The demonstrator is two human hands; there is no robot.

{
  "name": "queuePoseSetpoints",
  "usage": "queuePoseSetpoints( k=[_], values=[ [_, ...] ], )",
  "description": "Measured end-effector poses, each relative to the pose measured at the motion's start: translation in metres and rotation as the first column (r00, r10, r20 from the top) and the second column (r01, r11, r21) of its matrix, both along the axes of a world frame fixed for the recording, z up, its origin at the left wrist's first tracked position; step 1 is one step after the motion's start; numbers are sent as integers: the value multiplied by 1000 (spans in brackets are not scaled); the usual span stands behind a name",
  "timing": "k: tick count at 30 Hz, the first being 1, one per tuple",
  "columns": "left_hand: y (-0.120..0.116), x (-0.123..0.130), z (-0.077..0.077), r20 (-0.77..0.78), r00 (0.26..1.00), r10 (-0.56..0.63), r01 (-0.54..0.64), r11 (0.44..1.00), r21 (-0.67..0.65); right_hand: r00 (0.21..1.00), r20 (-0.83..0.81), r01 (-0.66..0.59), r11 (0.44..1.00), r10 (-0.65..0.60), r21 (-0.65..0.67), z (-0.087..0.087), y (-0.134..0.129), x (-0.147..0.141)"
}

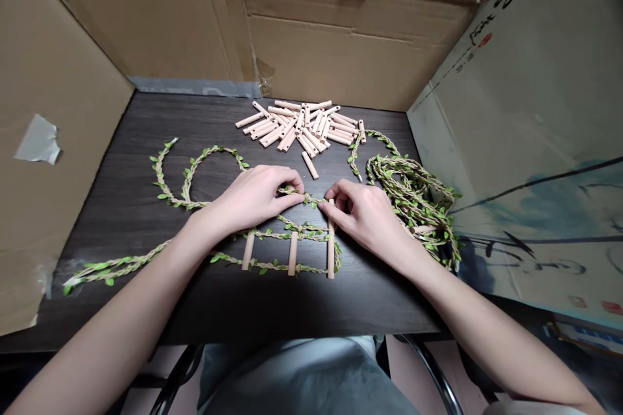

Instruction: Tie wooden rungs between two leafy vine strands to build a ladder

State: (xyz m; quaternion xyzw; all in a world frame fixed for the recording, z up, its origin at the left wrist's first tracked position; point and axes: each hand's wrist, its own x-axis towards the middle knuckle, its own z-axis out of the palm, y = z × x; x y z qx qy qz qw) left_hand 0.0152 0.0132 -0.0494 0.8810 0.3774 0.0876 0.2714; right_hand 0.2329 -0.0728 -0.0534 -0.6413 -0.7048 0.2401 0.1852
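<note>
My left hand (253, 198) pinches a twine garland with small green leaves (296, 194) between thumb and fingers. My right hand (365, 217) grips the same strand at the top end of an upright wooden dowel (331, 249). Below my hands, two more dowels (293, 253) (248, 250) lie parallel to it, joined by garland strands like ladder rungs. One garland end (111, 269) trails to the lower left, and a loop (195, 172) curves above my left wrist. A tangled garland coil (411, 207) lies to the right of my right hand.
A heap of loose wooden dowels (299, 126) lies on the dark wood tabletop (121, 220) beyond my hands, with one dowel (310, 165) apart from it. Cardboard panels (341, 32) stand along the back and sides of the table.
</note>
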Motion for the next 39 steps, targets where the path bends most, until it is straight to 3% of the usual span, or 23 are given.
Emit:
queuePoseSetpoints(
  k=[13, 19, 23, 33, 39],
  values=[
    [0, -1, 0, 1, 1000, -7, 7, 1000, 1, 1000, -20, -6, 999, 6, 31, -2, 0, 2],
    [-2, -1, 3, -7, 1000, -27, 27, 1000, -12, 998, 16, -57, 968, 55, 244, -11, -2, -5],
    [-1, -2, 2, -2, 1000, -28, 28, 999, -18, 996, 7, -82, 951, 84, 298, -22, -4, -12],
    [2, -6, 2, 67, 998, -17, 24, 995, -94, 995, -69, -44, 962, 65, 268, -23, -3, -13],
    [4, -7, 2, 95, 995, -14, 22, 997, -75, 995, -75, -44, 959, 67, 279, -24, -3, -13]
  ],
)
